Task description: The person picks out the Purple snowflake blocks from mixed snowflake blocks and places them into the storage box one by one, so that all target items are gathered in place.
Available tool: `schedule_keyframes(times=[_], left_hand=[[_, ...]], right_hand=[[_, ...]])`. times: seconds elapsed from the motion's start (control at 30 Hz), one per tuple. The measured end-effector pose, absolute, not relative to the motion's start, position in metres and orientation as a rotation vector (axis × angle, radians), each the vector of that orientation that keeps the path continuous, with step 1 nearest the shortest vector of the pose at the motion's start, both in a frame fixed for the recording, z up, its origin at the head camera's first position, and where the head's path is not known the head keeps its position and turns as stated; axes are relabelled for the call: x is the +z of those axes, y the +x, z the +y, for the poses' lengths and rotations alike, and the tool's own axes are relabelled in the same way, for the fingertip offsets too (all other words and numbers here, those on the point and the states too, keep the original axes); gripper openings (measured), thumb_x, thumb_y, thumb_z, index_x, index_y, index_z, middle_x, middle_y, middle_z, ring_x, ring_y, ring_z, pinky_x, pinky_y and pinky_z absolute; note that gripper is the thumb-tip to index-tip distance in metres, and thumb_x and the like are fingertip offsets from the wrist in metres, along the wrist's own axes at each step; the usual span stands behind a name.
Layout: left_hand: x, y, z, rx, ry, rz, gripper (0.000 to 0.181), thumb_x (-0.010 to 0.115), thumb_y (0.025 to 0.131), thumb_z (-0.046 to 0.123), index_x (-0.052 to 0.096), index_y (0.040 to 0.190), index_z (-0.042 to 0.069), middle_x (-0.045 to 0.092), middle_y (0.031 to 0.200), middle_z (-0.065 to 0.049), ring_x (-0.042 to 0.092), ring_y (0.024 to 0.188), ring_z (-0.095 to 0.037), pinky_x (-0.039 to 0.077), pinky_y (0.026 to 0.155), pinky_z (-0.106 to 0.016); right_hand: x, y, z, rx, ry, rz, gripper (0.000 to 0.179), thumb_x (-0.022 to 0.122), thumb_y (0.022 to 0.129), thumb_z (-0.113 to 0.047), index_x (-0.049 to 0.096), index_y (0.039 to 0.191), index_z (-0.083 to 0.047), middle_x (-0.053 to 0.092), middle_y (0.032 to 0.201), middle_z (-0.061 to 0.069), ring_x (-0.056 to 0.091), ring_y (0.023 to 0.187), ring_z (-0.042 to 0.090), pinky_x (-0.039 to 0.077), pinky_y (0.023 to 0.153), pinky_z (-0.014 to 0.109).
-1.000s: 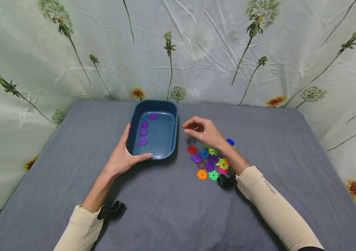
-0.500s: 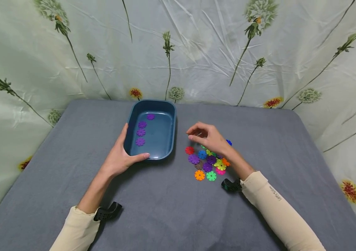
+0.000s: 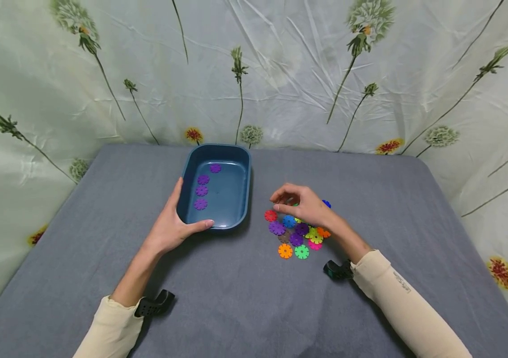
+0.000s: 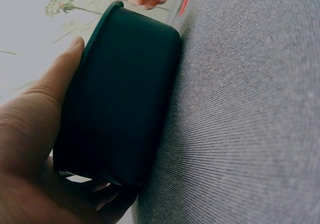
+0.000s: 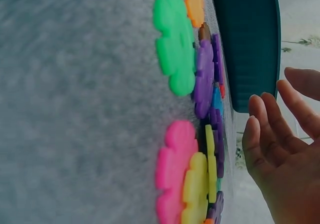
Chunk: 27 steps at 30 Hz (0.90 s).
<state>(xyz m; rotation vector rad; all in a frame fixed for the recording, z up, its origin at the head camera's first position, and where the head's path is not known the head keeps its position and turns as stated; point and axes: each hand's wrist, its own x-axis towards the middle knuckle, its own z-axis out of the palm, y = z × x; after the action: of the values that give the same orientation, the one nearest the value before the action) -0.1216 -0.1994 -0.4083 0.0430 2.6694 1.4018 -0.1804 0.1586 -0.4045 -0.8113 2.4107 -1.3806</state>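
Observation:
In the head view a dark blue plastic tub (image 3: 227, 209) stands left of the middle. Several purple flower-shaped discs (image 3: 201, 190) lie inside, along its left half. My left hand (image 3: 166, 231) grips the tub's near left corner, thumb on the near rim and fingers along the left side; the left wrist view shows that thumb (image 4: 65, 69) against the rim. Over the far side of a pile of coloured flower discs (image 3: 296, 238) hovers my right hand (image 3: 305, 204), fingers loosely bent and holding nothing. The right wrist view has this hand (image 5: 285, 134) above the discs, partly cut off.
The pile mixes red, blue, purple, brown, yellow, pink, orange and green discs, some overlapping; the right hand covers part of it. Everything stands on a grey cloth-covered table (image 3: 236, 298). A pale curtain (image 3: 290, 74) with printed dandelions hangs behind the far edge.
My right hand has drawn back from beside the tub, moving right and nearer to hover over the pile. The left hand and the tub keep their place, apart from a slight view shift.

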Motion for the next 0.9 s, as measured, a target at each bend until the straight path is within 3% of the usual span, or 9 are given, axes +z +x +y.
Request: schedule_keyframes(times=[0.4, 0.63, 0.9], left_hand=[[-0.409, -0.122, -0.199, 1.377, 0.041, 2.682, 0.136, 0.091, 0.078, 0.045, -0.010, 0.168, 0.028, 0.000, 0.178, -0.010, 0.012, 0.163, -0.040, 0.019, 0.125, -0.069], [-0.409, -0.122, -0.199, 1.371, 0.030, 2.690, 0.135, 0.090, 0.078, 0.045, -0.008, 0.168, 0.028, 0.000, 0.178, -0.008, 0.011, 0.163, -0.038, 0.019, 0.126, -0.068], [-0.409, -0.121, -0.199, 1.359, 0.018, 2.694, 0.134, 0.090, 0.079, 0.047, -0.009, 0.168, 0.030, 0.001, 0.178, -0.009, 0.012, 0.163, -0.039, 0.019, 0.125, -0.068]], right_hand=[[-0.409, -0.173, 0.168, -1.273, -0.833, 2.429, 0.023, 0.077, 0.094, -0.010, 0.073, 0.116, -0.005, 0.073, 0.113, 0.011, 0.068, 0.100, 0.022, 0.055, 0.079, 0.030], [-0.411, -0.172, 0.173, -1.186, -0.801, 2.398, 0.027, 0.079, 0.092, -0.009, 0.074, 0.118, -0.009, 0.075, 0.113, 0.007, 0.067, 0.103, 0.022, 0.054, 0.083, 0.029], [-0.411, -0.171, 0.176, -1.146, -0.816, 2.330, 0.032, 0.079, 0.091, -0.009, 0.072, 0.122, -0.011, 0.075, 0.118, 0.006, 0.065, 0.107, 0.023, 0.052, 0.089, 0.037]])
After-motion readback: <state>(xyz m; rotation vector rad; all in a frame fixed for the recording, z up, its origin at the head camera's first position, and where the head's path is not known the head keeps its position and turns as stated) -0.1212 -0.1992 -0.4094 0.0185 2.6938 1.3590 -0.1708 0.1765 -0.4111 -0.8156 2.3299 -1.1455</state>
